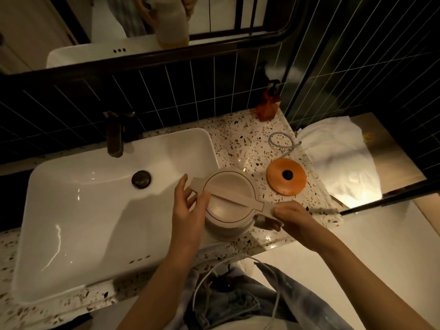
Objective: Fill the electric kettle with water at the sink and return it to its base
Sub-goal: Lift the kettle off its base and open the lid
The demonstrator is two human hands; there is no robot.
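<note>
A cream electric kettle (227, 198) with its lid closed stands on the speckled counter at the right rim of the white sink (95, 210). My right hand (291, 216) grips the kettle's handle at its right side. My left hand (188, 206) rests against the kettle's left side near the spout, fingers apart, thumb on the lid's edge. The round orange base (285, 176) lies on the counter to the right, behind the kettle, with its grey cord (281, 141) looped behind it. A dark tap (115, 136) stands at the back of the sink; no water runs.
An amber pump bottle (267, 104) stands in the counter's back right corner by the dark tiled wall. A white towel (338, 160) lies on a lower ledge to the right. A mirror (142, 25) hangs above. The sink drain plug (141, 179) is dark.
</note>
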